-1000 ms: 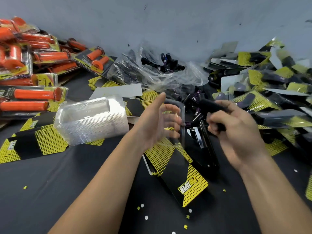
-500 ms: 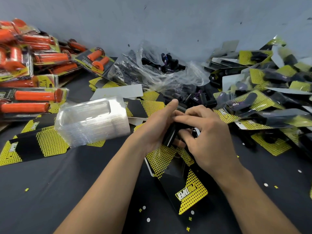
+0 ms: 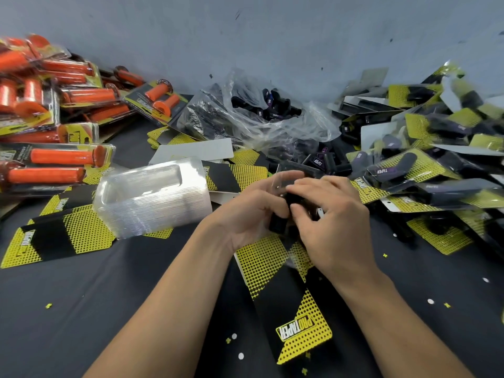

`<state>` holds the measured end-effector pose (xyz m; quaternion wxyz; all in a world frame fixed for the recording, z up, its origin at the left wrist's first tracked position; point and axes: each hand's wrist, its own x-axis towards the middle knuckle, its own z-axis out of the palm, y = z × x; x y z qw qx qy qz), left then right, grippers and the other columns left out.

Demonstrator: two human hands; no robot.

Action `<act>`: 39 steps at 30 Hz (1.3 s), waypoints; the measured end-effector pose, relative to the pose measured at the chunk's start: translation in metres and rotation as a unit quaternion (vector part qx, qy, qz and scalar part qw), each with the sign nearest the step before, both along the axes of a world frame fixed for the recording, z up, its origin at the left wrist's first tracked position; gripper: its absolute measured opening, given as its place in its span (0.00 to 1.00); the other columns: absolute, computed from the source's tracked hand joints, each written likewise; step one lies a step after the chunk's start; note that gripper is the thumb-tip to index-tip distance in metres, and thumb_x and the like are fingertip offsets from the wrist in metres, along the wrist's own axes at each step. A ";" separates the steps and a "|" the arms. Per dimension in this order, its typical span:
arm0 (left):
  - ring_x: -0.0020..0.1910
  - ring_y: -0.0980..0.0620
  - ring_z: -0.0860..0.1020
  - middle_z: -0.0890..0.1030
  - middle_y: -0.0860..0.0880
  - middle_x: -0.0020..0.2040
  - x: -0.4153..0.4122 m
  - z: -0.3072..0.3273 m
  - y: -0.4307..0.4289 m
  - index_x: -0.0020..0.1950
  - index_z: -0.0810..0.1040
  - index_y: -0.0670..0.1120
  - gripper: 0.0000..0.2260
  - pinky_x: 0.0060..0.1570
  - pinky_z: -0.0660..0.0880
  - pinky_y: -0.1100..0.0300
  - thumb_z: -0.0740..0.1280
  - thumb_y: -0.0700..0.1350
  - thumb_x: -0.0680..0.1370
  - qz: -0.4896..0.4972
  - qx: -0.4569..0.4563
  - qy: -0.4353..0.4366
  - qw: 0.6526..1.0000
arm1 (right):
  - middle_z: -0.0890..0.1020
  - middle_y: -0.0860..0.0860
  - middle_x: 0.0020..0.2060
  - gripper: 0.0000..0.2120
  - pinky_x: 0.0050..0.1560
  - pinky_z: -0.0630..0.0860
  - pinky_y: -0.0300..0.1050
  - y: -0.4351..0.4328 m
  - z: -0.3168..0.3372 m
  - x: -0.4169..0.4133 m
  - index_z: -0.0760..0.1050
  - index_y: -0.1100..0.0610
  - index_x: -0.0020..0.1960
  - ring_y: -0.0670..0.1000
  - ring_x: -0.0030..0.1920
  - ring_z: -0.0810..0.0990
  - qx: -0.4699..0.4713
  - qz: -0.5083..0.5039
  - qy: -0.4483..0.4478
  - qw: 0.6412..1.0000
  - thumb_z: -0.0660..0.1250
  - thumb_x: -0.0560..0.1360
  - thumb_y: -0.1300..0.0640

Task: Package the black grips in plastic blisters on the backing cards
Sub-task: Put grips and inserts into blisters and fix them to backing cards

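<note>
The person's two hands met over the middle of the dark surface (image 3: 81,309), close together and touching. The left hand (image 3: 253,211) had its fingers curled round a clear blister (image 3: 276,181), whose thin edge showed just above the thumb. The right hand (image 3: 327,222) came in from the other side, its fingers bent and pinching a black grip (image 3: 276,224) against that blister. Only the grip's lower end showed between the palms, so I could not tell whether it sat fully in the pocket.

Directly under the hands lay a black and yellow backing card (image 3: 300,323), flat on the surface, its printed logo toward the person. Part of the card was hidden by the wrists.

To the left of the hands stood a stack of empty blisters (image 3: 152,197), nested and lying a little tilted on more flat cards (image 3: 54,238). Beyond those, at the far left, packed orange grips (image 3: 54,156) were heaped against the grey wall (image 3: 272,36).

Behind the hands a crumpled plastic bag (image 3: 272,124) held loose black grips, and more of them lay spilled just in front of it. On the right, finished packs of black grips (image 3: 409,170) made a loose pile. Small white and yellow paper bits (image 3: 430,301) dotted the near part of the surface.
</note>
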<state>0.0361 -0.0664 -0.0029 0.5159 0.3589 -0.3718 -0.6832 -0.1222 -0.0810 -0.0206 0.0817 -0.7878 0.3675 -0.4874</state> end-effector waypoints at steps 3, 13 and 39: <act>0.55 0.40 0.83 0.75 0.32 0.66 0.001 0.002 -0.002 0.71 0.71 0.39 0.28 0.47 0.83 0.52 0.58 0.24 0.71 0.098 0.017 0.033 0.995 | 0.84 0.43 0.47 0.07 0.53 0.74 0.34 0.010 0.011 -0.004 0.86 0.53 0.53 0.45 0.51 0.78 0.011 -0.018 -0.035 0.999 0.74 0.76 0.59; 0.64 0.44 0.82 0.81 0.37 0.64 0.013 -0.004 -0.012 0.68 0.72 0.36 0.23 0.60 0.81 0.41 0.55 0.23 0.76 0.287 0.030 0.087 0.953 | 0.72 0.40 0.44 0.34 0.46 0.68 0.50 0.049 0.034 -0.001 0.63 0.41 0.53 0.48 0.48 0.74 0.219 0.023 0.388 0.895 0.65 0.60 0.19; 0.57 0.47 0.84 0.86 0.42 0.53 0.021 -0.009 -0.017 0.68 0.77 0.43 0.21 0.47 0.84 0.47 0.58 0.28 0.80 0.287 0.011 0.102 0.952 | 0.82 0.48 0.38 0.06 0.36 0.76 0.46 0.032 0.065 -0.035 0.79 0.50 0.49 0.50 0.39 0.81 0.367 0.092 0.318 0.869 0.63 0.78 0.52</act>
